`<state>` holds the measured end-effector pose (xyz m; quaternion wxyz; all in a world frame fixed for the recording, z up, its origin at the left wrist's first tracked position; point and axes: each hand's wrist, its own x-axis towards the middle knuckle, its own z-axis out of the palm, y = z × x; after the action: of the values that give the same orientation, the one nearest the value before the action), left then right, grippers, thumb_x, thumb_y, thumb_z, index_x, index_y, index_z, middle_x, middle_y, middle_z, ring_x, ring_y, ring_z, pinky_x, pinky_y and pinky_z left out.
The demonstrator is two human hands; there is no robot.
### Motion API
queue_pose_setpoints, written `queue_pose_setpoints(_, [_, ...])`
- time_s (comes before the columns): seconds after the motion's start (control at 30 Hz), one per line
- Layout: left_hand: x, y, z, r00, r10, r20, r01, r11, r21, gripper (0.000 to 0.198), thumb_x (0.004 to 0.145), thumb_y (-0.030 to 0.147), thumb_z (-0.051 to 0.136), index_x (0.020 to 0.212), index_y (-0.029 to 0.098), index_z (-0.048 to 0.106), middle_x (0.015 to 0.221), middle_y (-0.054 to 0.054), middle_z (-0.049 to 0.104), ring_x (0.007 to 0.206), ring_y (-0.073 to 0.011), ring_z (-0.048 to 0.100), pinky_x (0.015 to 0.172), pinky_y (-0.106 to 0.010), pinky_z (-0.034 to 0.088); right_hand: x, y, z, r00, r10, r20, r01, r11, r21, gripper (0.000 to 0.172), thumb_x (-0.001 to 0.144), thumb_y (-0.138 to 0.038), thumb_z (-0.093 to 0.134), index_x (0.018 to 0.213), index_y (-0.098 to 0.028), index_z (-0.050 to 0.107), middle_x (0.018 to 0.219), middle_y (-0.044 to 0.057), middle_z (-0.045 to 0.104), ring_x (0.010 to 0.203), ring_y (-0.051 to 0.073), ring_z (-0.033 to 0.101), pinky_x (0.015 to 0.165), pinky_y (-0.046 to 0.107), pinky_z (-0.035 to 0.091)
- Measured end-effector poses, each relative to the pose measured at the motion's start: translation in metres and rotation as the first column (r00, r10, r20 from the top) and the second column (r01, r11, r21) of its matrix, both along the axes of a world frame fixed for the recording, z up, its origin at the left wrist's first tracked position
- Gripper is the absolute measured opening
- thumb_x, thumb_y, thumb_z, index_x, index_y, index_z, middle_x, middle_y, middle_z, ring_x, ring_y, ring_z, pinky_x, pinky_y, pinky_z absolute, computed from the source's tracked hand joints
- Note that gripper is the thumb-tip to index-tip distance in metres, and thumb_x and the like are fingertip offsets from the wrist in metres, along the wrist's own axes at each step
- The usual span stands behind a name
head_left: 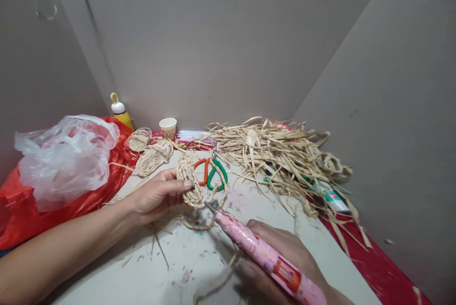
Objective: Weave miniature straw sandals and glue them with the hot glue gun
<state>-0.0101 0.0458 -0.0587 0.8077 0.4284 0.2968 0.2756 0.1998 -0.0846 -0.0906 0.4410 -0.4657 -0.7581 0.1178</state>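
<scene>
Working over open, pale table (138, 271), our left grip (155, 195) pinches the coarse braided-straw coil (187, 179) by its edge, our right grip (292, 244) wrapping the glossy pink glue gun (254, 250).

left hand (156, 196): reached forward, pinching | right hand (296, 247): curled, gripping

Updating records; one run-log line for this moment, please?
left hand: grips braided piece | right hand: holds pink glue gun, tip near braided piece

pink tool (258, 250): rear cropped below | left hand (156, 195): partly behind woven piece (188, 179) | red bag (21, 222): cropped left
</scene>
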Motion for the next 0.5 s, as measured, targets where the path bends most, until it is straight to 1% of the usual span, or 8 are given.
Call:
queue_pose_setpoints(0.1, [0.003,-0.001,-0.002,0.999,0.031,-0.009,-0.032,0.998,-0.047,0.019,0.066,0.019,0.083,0.069,0.012,0.065,0.063,0.001,0.065,0.057,-0.0079,0.057,0.057,-0.019,0.046,0.005,0.003,-0.018,0.997,0.055,0.057,-0.057,0.998,0.023,0.017,0.086,-0.028,0.056,0.072,-0.022,0.048,0.058,-0.003,0.048,0.047,0.012,0.044,0.047,0.027,0.034])
queue_pose_setpoints(0.2, [0.005,-0.003,-0.002,0.999,0.043,-0.020,-0.044,0.996,-0.076,0.022,0.064,0.018,0.084,0.066,0.012,0.063,0.060,0.001,0.064,0.054,-0.0079,0.056,0.055,-0.019,0.046,0.006,0.005,-0.028,0.996,0.059,0.069,-0.064,0.995,0.073,0.016,0.086,-0.028,0.055,0.073,-0.023,0.047,0.057,-0.003,0.050,0.046,0.012,0.045,0.047,0.027,0.034])
queue_pose_setpoints(0.3, [0.006,-0.004,-0.003,0.999,0.039,-0.018,-0.041,0.995,-0.088,0.022,0.064,0.019,0.084,0.068,0.012,0.063,0.060,0.001,0.065,0.054,-0.0087,0.058,0.056,-0.020,0.049,0.005,0.005,-0.033,0.996,0.049,0.080,-0.057,0.993,0.101,0.018,0.087,-0.032,0.053,0.072,-0.023,0.048,0.055,-0.002,0.051,0.045,0.013,0.047,0.046,0.027,0.034])
queue_pose_setpoints(0.4, [0.006,-0.004,-0.005,0.999,0.034,-0.016,-0.036,0.994,-0.099,0.021,0.066,0.019,0.083,0.072,0.012,0.065,0.064,0.000,0.067,0.056,-0.0093,0.061,0.058,-0.021,0.051,0.004,0.005,-0.036,0.992,0.016,0.123,-0.030,0.993,0.113,0.024,0.088,-0.037,0.050,0.068,-0.023,0.049,0.052,-0.002,0.051,0.043,0.013,0.046,0.044,0.027,0.033])
queue_pose_setpoints(0.5, [0.006,-0.004,-0.006,0.999,0.031,-0.022,-0.033,0.994,-0.103,0.021,0.065,0.018,0.084,0.073,0.011,0.065,0.065,-0.001,0.067,0.056,-0.0093,0.062,0.058,-0.020,0.052,0.003,0.006,-0.036,0.985,-0.034,0.171,0.009,0.989,0.147,0.026,0.087,-0.038,0.050,0.066,-0.023,0.049,0.050,-0.003,0.051,0.042,0.012,0.044,0.043,0.026,0.033])
